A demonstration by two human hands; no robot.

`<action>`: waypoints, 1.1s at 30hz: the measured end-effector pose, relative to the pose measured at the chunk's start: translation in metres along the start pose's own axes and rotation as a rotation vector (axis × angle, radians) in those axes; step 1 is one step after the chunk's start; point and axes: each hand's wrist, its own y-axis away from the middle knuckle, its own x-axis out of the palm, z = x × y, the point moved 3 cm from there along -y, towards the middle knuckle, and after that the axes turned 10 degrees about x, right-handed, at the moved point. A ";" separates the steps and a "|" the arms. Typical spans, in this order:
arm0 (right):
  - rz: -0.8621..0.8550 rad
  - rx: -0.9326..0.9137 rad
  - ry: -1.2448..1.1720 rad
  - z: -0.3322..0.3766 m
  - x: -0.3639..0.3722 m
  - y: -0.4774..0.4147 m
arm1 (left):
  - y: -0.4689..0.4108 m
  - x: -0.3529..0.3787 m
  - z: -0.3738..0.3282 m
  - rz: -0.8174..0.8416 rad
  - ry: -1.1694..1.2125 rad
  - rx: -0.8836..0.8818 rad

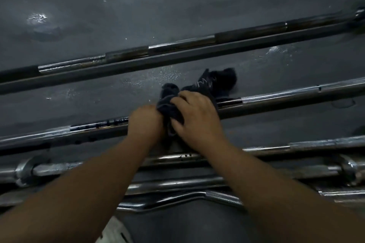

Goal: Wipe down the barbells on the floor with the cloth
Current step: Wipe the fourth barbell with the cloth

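Both left hand and right hand curl fingers round the cloth on a left-to-right barbell.

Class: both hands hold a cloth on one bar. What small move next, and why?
Probably slide the crumpled dark cloth leftward along the long chrome barbell: left hand and right hand grip it there, and black marks show beyond the left hand.

No legible text, numbers or brand marks in frame. Only candidate is the pale zigzag marks on the dark cloth, just right of frame centre. They're too blurred to tell print from stitching. The barbells show only knurling and glare, and any stamping on them is unreadable.
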 end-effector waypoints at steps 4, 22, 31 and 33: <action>-0.040 0.060 0.141 -0.088 -0.043 -0.001 | -0.039 -0.022 0.017 0.446 0.401 0.073; -0.196 0.463 0.115 -0.134 -0.062 0.014 | -0.014 -0.005 -0.001 0.006 0.067 0.011; 0.028 0.028 0.166 -0.070 -0.033 0.012 | -0.028 -0.025 0.008 0.225 0.115 0.090; -0.029 0.287 0.205 -0.122 -0.055 0.016 | -0.009 -0.015 0.004 0.041 0.041 0.048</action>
